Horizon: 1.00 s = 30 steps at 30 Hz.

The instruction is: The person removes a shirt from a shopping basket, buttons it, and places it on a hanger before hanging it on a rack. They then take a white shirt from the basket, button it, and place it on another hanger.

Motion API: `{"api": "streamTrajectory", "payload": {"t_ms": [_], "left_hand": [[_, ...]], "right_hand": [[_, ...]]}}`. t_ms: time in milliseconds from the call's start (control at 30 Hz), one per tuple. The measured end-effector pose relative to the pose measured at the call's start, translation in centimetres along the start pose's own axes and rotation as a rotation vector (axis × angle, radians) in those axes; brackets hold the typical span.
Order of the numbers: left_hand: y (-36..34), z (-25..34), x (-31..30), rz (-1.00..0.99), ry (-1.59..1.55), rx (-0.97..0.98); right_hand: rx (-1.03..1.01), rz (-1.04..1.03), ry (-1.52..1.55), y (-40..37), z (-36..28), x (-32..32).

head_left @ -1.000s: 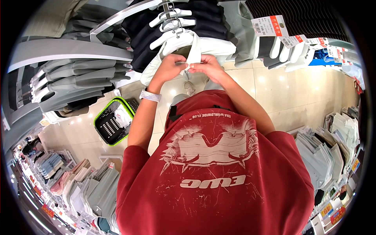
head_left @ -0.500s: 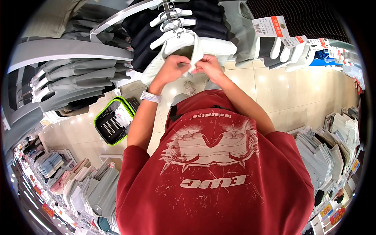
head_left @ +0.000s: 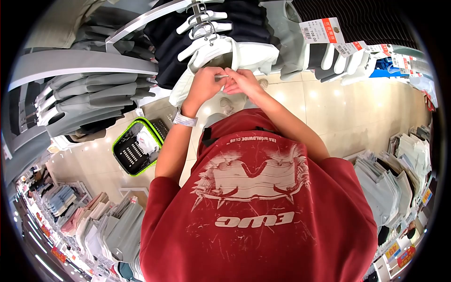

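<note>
A white collared shirt hangs by a white hanger from the front of a rack, its collar standing up around the neck opening. Just below that collar, my left hand pinches the front edge of the shirt, thumb and forefinger together. My right hand meets it from the other side, fingertips closed on the same edge and almost touching the left ones. Whether a button lies between the fingers is hidden. A pale paper-like band circles my left wrist.
Dark shirts hang behind the white one. Grey shirts fill a rack to the left, under a curved white rail. A black basket with a green rim stands on the tiled floor. Price tags hang at the upper right.
My hands have drawn closer together at the collar front, the right one turning and shifting slightly left. The collar edge between them has dropped lower.
</note>
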State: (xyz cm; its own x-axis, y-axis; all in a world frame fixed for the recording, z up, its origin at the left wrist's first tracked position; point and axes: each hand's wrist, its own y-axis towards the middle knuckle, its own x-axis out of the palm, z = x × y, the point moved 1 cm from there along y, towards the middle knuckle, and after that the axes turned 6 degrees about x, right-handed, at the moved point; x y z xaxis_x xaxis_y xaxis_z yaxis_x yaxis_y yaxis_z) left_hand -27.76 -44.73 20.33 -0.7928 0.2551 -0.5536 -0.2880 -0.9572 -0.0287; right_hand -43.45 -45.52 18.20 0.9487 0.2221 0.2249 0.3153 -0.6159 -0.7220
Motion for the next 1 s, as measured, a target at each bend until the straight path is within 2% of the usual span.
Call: {"api": "streamTrajectory", "payload": {"t_ms": [67, 167, 267, 333, 567, 667, 733, 767, 833, 867, 933, 1000], "left_hand": [[-0.4, 0.0, -0.1, -0.014, -0.038, 0.028], [-0.7, -0.3, -0.8, 0.022, -0.046, -0.01], [-0.8, -1.3, -0.8, 0.057, -0.07, -0.028], [-0.8, -1.5, -0.7, 0.057, -0.043, -0.06], [-0.3, -1.8, -0.6, 0.021, -0.037, -0.113], [-0.2, -2.3, -0.4, 0.013, -0.037, -0.11], [-0.1, -1.9, -0.5, -0.008, -0.037, -0.11], [-0.1, -1.7, -0.5, -0.027, -0.037, -0.112], [0.0, -1.9, -0.5, -0.033, -0.038, -0.101], [0.0, -2.1, -0.5, -0.036, -0.038, -0.09], [0.1, -1.7, -0.8, -0.065, -0.04, -0.1], [0.1, -1.6, -1.1, -0.093, -0.042, -0.113]], "right_hand": [[0.013, -0.021, 0.02, 0.8, 0.6, -0.2], [-0.071, -0.127, 0.06, 1.3, 1.3, -0.8], [-0.145, -0.065, 0.059, 0.7, 1.3, -0.9], [-0.144, 0.104, 0.127, 0.5, 1.3, -1.2], [-0.234, 0.177, 0.329, 0.5, 2.6, -2.5], [-0.333, 0.217, 0.243, 1.3, 3.9, -3.6], [-0.507, 0.191, -0.033, 0.5, 3.4, -3.4], [-0.507, 0.192, -0.032, 0.4, 3.3, -3.4], [-0.363, -0.014, 0.065, 0.4, 3.3, -3.2], [-0.363, -0.013, 0.067, 0.5, 3.3, -3.1], [-0.167, -0.124, 0.428, 0.7, 3.7, -2.8], [-0.185, -0.105, 0.376, 1.0, 3.8, -2.5]]}}
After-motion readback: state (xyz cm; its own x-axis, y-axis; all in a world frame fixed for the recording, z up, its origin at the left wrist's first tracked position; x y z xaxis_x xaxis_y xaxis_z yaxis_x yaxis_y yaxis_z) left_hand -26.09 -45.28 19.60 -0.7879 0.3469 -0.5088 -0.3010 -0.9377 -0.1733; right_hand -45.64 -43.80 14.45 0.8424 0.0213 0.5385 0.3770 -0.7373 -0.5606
